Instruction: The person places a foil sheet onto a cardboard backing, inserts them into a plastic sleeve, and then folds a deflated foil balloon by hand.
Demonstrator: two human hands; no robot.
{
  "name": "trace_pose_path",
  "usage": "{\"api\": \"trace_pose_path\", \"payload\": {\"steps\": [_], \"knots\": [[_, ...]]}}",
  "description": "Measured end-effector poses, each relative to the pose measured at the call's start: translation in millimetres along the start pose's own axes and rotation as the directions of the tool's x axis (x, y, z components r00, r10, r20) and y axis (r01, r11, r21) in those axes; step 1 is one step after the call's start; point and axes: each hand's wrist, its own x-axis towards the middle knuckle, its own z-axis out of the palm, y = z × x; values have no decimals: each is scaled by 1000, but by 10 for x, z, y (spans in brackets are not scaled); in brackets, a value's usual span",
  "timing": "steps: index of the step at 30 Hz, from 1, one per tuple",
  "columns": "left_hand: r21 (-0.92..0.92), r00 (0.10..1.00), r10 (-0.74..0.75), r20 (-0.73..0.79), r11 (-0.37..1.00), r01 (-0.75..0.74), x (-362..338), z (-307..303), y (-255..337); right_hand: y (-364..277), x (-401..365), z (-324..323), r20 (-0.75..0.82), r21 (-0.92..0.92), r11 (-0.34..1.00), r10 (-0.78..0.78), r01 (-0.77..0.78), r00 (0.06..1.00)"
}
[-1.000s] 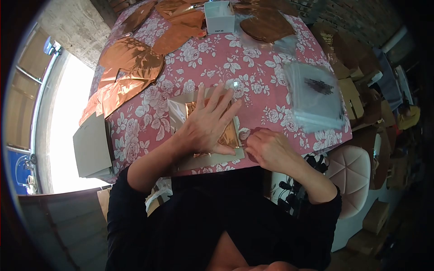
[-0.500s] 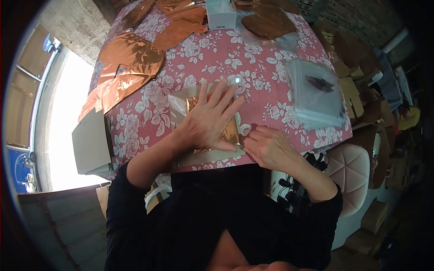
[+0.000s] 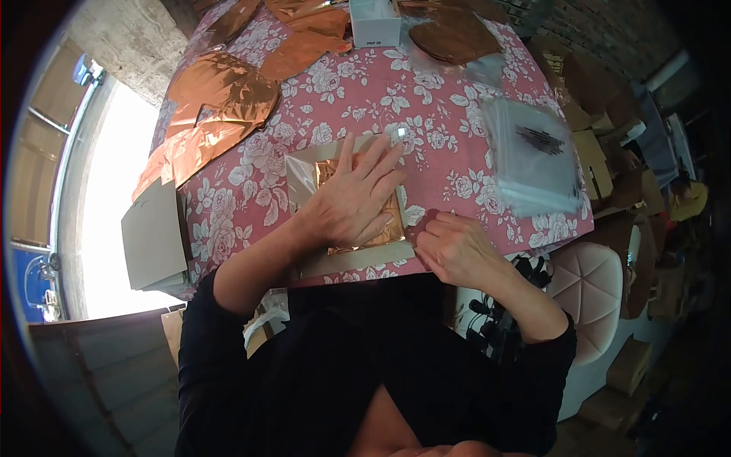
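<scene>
My left hand (image 3: 352, 199) lies flat with its fingers extended on a piece of shiny copper-coloured foil (image 3: 392, 227). Under the foil is a grey cardboard sheet (image 3: 335, 264), and clear plastic film shows at its upper left. Just off the sheet's right edge, my right hand (image 3: 458, 250) rests on the table with its fingers curled inward. Whatever those fingers hold, if anything, is hidden. A small shiny clear item (image 3: 401, 133) lies beyond my left fingertips.
A pink floral tablecloth (image 3: 327, 80) covers the table. Copper foil sheets (image 3: 221, 91) spread over the far left. A stack of clear plastic bags (image 3: 533, 156) lies right, grey cardboard sheets (image 3: 154, 236) at the left edge. A white box (image 3: 375, 32) stands at the back.
My left hand's fingers have drawn closer together, and its thumb has moved in from the cardboard's lower edge onto the foil. My right hand has barely moved.
</scene>
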Motion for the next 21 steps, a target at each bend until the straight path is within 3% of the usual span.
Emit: {"api": "trace_pose_path", "payload": {"steps": [14,18,21], "knots": [[-21,999,5,33,1000,-4,1,32,-14,92,29,-219,159,-11,1000,-18,20,987],[-30,1000,22,15,999,-21,-4,50,-23,70,82,-128,151,-23,998,-52,56,987],[-37,999,36,-1,999,-36,6,23,-16,29,103,-79,53,31,997,-66,65,996]]}}
